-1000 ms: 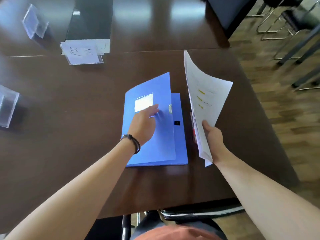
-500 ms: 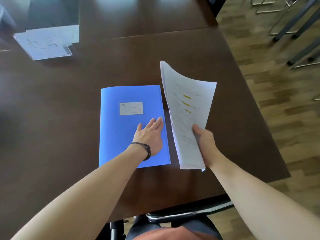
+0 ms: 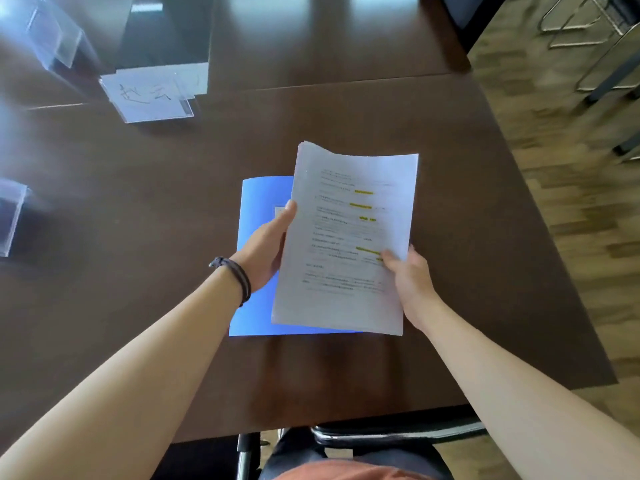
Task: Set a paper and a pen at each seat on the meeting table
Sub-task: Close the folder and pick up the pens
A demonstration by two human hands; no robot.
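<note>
A: How far along does the setting-out look?

B: Barely begun, I'd judge. No sheet lies at any seat in view, and I can't spot a pen anywhere. The stack of papers point(image 3: 346, 237) is held just above the near middle of the table point(image 3: 467, 209), over the blue folder point(image 3: 259, 195), which lies closed and flat.

A: And the hands?

B: The left hand point(image 3: 265, 251) clasps the stack's left edge, thumb on top. The right hand point(image 3: 408, 275) pinches the right edge near the lower corner. Both are closed on the paper.

A: What's it all made of?

B: Thin white printed sheets with yellow highlighter marks, slightly bowed. The folder looks like smooth matte plastic. The tabletop is dark, glossy wood that mirrors the light. At far left stands a clear acrylic name stand point(image 3: 149, 95) with a handwritten card; another clear holder point(image 3: 12, 216) sits at the left edge.
</note>
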